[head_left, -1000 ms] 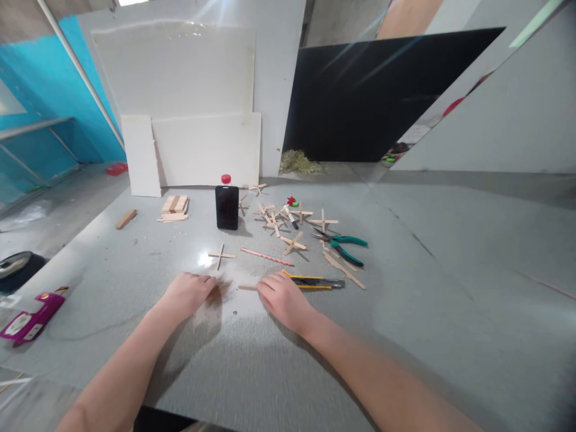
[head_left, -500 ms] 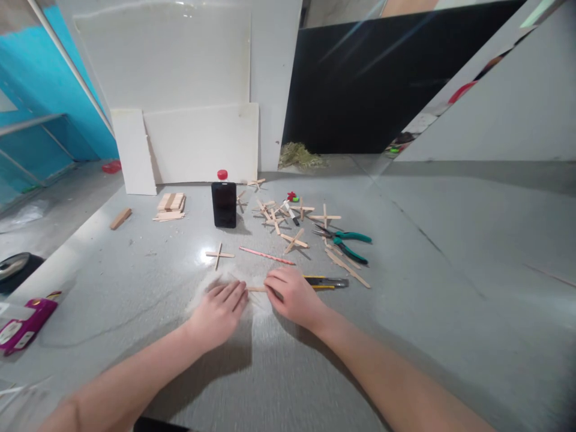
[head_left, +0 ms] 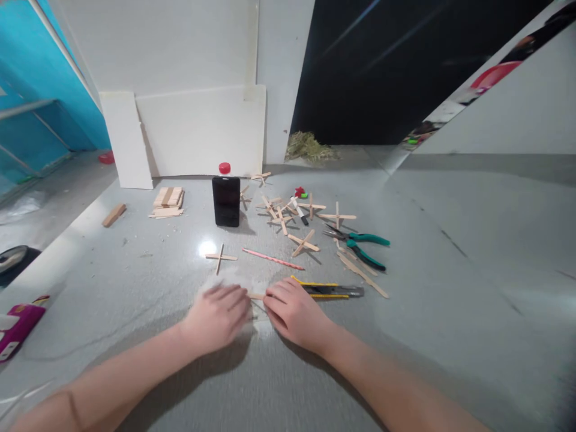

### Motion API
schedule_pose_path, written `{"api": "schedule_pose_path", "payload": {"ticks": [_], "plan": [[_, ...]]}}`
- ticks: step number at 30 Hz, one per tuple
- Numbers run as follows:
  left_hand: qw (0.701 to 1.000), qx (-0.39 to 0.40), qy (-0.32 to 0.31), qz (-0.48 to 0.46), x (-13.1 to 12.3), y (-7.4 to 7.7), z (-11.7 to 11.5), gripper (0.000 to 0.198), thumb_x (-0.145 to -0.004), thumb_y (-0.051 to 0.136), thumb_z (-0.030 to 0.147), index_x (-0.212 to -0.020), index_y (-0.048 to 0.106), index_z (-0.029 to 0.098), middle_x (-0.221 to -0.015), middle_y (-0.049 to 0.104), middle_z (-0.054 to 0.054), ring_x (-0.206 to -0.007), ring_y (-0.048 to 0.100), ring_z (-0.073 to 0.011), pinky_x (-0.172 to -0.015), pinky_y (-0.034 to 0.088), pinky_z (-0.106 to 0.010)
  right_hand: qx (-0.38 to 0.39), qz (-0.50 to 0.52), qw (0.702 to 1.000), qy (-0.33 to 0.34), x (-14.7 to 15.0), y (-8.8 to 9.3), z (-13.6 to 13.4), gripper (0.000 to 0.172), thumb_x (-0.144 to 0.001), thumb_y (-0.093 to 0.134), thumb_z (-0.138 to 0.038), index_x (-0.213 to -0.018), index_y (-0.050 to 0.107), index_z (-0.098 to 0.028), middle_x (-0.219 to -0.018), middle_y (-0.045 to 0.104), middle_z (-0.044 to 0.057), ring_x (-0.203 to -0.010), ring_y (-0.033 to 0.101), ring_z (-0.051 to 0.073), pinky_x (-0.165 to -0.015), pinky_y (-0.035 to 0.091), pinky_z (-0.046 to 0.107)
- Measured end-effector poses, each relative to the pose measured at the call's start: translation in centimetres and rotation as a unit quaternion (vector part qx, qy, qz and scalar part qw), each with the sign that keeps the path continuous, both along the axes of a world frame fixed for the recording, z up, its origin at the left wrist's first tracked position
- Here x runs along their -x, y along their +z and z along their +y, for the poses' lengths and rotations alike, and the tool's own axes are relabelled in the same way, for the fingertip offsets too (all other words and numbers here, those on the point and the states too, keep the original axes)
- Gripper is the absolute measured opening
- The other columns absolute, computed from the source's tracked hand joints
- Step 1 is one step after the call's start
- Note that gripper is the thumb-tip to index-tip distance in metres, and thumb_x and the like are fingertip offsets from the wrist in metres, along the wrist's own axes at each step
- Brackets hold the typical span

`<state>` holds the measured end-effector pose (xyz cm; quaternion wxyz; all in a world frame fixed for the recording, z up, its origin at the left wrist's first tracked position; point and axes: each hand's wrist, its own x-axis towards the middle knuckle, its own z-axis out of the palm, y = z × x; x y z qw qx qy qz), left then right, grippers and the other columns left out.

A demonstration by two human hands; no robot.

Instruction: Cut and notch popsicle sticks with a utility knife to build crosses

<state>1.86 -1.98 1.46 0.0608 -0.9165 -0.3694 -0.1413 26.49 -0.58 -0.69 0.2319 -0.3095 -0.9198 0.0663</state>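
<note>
Between my hands, close to the grey tabletop (head_left: 171, 288), shows a short length of a flat wooden craft stick (head_left: 255, 296). My right hand (head_left: 292, 312) is closed, its bent fingers and thumb pinching the stick's right part. At the stick's left end is my left hand (head_left: 220, 315), fingers curled downward but smeared by motion; its grip is hidden. A yellow-and-black utility knife (head_left: 330, 291) lies just beyond my right knuckles. Past both hands rests a red-and-white patterned pencil (head_left: 274, 258), with a crossed pair of craft sticks (head_left: 220, 258) to its left.
Several crossed sticks (head_left: 304, 243), green-handled pliers (head_left: 366, 249), loose stick pieces (head_left: 362, 273) and a white-and-black tube (head_left: 299, 211) lie ahead to the right. A phone (head_left: 226, 201) stands before a red-capped bottle (head_left: 224, 168). Bundled sticks (head_left: 168, 198) lie left; a purple object (head_left: 20, 327) is far left.
The view has shifted slightly, so the tools appear a little further right. My hands stay at the stick's two ends. The whitish blur around my left hand has shrunk.
</note>
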Motion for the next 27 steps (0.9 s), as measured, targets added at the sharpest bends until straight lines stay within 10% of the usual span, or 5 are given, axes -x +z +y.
{"api": "schedule_pose_path", "payload": {"ticks": [4,9,21,27], "plan": [[0.985,0.039,0.166,-0.033,2.7,1.0,5.4,0.032,-0.101,0.053,0.035,-0.127,0.060,0.018,-0.125,0.065,-0.013,-0.107,0.065,-0.0230,-0.088,0.057,-0.040,0.002,-0.005,0.999,0.041,0.4,0.6,-0.4,0.021,-0.095,0.062,-0.034,-0.108,0.066,-0.018,-0.109,0.065,0.012,-0.098,0.055,0.025,-0.085,0.039,0.040],[0.973,0.102,0.197,-0.060,3.5,0.0,8.5,0.036,-0.098,0.061,0.041,-0.124,0.060,0.017,-0.119,0.064,-0.008,-0.103,0.065,-0.0208,-0.089,0.057,-0.042,-0.003,-0.026,0.997,0.074,1.0,0.2,-0.6,0.010,-0.097,0.056,-0.019,-0.093,0.065,-0.018,-0.101,0.068,0.010,-0.092,0.057,0.023,-0.084,0.041,0.042],[0.951,0.184,0.062,-0.240,0.9,0.1,4.7,0.033,-0.091,0.051,0.015,-0.123,0.055,0.020,-0.088,0.061,-0.001,-0.071,0.060,-0.0104,-0.067,0.051,-0.023,0.082,0.141,0.986,-0.035,0.6,0.8,-0.7,0.022,-0.096,0.055,-0.021,-0.117,0.060,-0.018,-0.115,0.069,0.014,-0.104,0.063,0.027,-0.091,0.052,0.044],[0.920,0.223,0.028,-0.320,-1.5,1.2,1.6,0.032,-0.092,0.055,0.015,-0.123,0.053,0.021,-0.094,0.065,-0.004,-0.085,0.065,-0.0123,-0.077,0.056,-0.024,0.187,0.163,0.965,-0.085,1.4,1.3,-1.7,0.017,-0.101,0.050,-0.024,-0.110,0.062,-0.019,-0.085,0.073,0.006,-0.072,0.069,0.018,-0.066,0.052,0.029]]}}
